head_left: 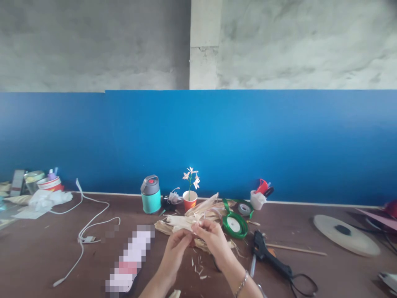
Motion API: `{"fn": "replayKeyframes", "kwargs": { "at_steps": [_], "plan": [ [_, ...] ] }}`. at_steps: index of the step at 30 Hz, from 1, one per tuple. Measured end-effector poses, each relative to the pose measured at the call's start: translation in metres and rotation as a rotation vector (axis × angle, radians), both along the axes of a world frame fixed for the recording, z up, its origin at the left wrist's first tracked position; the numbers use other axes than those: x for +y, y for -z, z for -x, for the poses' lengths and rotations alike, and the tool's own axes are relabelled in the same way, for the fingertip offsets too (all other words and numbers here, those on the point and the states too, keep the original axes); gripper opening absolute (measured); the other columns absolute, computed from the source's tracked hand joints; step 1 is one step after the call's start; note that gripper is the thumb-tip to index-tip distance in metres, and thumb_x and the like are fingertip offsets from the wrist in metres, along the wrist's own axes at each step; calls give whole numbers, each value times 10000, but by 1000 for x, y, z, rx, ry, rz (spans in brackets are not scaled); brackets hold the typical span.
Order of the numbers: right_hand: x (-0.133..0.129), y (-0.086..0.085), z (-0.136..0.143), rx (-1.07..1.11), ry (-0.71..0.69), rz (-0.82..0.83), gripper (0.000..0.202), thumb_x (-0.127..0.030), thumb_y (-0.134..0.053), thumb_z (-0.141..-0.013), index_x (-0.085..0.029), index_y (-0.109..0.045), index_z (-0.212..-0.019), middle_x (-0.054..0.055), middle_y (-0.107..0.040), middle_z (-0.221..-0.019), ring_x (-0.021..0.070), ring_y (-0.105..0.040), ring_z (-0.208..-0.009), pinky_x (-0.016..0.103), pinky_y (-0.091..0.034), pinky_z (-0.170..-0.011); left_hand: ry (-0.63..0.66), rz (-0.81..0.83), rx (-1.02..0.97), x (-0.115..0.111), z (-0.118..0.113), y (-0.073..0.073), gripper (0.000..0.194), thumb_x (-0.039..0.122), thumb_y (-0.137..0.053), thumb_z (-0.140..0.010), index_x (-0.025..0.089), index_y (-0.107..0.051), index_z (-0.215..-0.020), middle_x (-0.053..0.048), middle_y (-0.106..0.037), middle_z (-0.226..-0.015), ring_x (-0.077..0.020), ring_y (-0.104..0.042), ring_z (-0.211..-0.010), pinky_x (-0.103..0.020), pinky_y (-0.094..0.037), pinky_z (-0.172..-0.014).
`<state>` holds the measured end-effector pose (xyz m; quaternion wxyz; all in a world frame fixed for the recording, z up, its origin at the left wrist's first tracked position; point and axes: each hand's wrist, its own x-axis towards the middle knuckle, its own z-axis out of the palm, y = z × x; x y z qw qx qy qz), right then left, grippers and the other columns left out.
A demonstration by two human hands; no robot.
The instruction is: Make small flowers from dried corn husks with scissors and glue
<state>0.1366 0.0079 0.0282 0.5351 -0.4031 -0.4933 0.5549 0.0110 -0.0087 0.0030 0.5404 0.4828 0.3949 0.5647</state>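
My left hand [178,247] and my right hand [214,241] meet at the fingertips above the table. Both are closed in a pinch, and whatever lies between the fingers is too small and too covered to name. Right behind them spreads a pile of dried corn husks [176,222], pale and papery. Small husk scraps [198,270] lie below the hands. To the right of my right hand is a roll of green ribbon [226,227]. Past the husks, a red paper cup [190,203] holds a stem with small white flowers [196,183].
A black glue gun [269,255] and a wooden stick [297,249] lie at right, near a round disc [328,236]. A teal flask [151,199] stands at the back. White cables [81,231] and a pixelated object [133,260] lie left. A blue panel [217,140] closes the rear.
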Motion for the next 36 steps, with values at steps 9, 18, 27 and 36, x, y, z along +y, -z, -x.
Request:
{"fn": "replayKeyframes", "kwargs": {
  "at_steps": [9,18,27,36],
  "plan": [
    [-8,20,16,-155,216,-338,268,-318,-646,-740,-184,-516,-547,-10,-524,-622,130,-476,-596,219,-390,-535,-90,202,-322,-4,-13,4,186,312,-685,-613,159,-614,-536,26,-533,-549,-116,-464,-570,-225,-373,-588],
    [-10,0,5,65,212,-205,251,-388,-699,-702,-177,-581,-634,-15,-541,-641,135,-469,-637,235,-392,-622,-159,328,-445,7,-10,17,216,343,-727,-555,167,-605,-586,48,-494,-535,-97,-423,-510,-228,-323,-521],
    [-2,-7,-4,124,89,-45,278,-402,-762,-631,-152,-640,-636,-3,-573,-652,136,-479,-658,250,-393,-657,-210,-120,226,1,-5,10,281,421,-704,-670,169,-680,-790,-22,-632,-706,-173,-548,-642,-263,-422,-620],
    [0,-5,-2,-226,91,-255,267,-388,-705,-663,-163,-619,-548,25,-572,-730,195,-537,-761,305,-401,-758,-172,-245,282,1,0,12,272,418,-593,-787,167,-675,-851,-70,-699,-827,-223,-626,-782,-303,-480,-734]
  ]
}}
